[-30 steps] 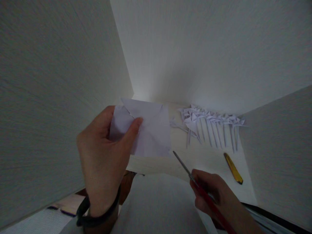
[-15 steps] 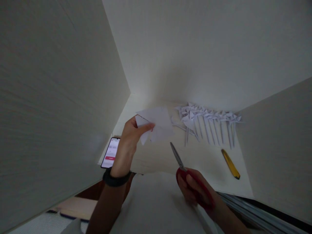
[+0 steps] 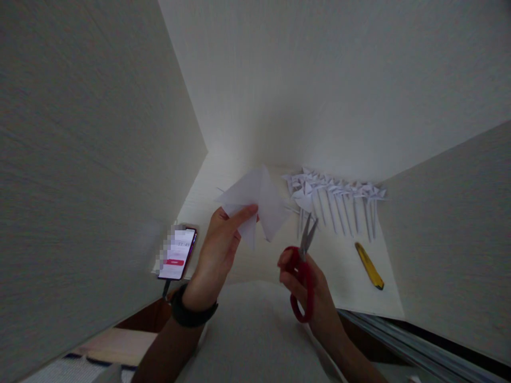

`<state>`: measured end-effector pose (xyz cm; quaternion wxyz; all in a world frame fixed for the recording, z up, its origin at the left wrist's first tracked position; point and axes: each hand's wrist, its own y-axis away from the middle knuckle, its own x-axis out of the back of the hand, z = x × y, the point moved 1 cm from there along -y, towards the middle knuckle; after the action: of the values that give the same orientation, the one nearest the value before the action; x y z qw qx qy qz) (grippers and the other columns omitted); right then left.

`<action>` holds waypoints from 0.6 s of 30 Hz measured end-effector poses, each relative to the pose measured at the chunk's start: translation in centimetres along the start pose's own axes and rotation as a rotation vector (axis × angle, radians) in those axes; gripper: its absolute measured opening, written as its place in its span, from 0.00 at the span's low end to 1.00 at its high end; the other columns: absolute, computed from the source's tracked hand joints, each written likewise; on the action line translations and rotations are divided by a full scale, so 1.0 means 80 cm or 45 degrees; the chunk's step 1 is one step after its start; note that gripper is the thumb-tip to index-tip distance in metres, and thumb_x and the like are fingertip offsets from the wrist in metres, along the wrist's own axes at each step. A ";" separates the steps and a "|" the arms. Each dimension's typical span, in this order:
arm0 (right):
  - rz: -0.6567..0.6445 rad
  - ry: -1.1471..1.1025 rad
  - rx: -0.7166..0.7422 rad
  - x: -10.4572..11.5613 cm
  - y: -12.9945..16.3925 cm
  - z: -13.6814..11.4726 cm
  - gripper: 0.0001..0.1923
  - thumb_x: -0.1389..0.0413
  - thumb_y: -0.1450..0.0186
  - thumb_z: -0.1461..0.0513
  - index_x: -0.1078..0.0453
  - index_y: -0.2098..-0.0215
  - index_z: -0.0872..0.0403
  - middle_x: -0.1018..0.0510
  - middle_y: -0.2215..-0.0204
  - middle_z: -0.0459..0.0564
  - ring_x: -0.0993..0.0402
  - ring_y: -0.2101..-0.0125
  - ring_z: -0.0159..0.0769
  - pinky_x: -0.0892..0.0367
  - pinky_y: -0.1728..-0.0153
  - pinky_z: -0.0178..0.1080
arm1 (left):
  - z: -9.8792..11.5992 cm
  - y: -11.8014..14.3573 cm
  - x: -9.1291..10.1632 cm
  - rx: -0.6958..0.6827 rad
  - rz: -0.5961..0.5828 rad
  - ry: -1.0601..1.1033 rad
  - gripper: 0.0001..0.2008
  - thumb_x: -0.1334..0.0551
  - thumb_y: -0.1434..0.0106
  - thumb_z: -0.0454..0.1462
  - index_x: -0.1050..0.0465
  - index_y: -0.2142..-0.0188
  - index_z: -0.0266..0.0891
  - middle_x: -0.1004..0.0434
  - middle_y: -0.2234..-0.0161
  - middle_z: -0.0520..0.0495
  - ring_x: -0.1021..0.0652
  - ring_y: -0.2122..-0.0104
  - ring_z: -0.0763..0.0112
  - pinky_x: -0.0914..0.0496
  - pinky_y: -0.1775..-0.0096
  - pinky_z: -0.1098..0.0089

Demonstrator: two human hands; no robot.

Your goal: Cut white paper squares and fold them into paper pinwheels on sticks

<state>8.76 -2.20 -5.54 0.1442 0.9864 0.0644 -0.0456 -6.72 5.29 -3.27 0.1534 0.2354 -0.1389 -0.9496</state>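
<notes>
My left hand (image 3: 221,247) pinches a creased white paper square (image 3: 261,205) by its lower left part and holds it above the pale desk (image 3: 339,260). A dark band circles that wrist. My right hand (image 3: 309,292) grips red-handled scissors (image 3: 302,266), fingers through the loops. The blades point up and away and stand slightly apart, just right of the paper's lower corner without touching it.
A row of several folded white paper pinwheels on sticks (image 3: 335,199) lies at the back of the desk. A yellow utility knife (image 3: 369,266) lies to the right. A lit phone (image 3: 176,254) rests at the left edge. Pale walls close in on three sides.
My left hand moved away with the paper and turned it to stand on a corner. The scissors swung from pointing up-left to pointing up, blades now slightly apart near the paper.
</notes>
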 end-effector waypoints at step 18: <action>-0.110 0.038 0.252 -0.008 -0.011 -0.017 0.26 0.55 0.37 0.39 0.39 0.75 0.52 0.38 0.79 0.43 0.43 0.78 0.31 0.44 0.75 0.37 | 0.005 0.017 -0.007 -0.064 -0.005 0.104 0.12 0.29 0.50 0.32 0.21 0.64 0.40 0.17 0.67 0.51 0.20 0.63 0.71 0.29 0.58 0.74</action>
<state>8.14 -1.06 -4.42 0.0431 0.9927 0.1042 -0.0430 -6.14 4.33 -2.23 0.1631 0.2704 -0.1082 -0.9427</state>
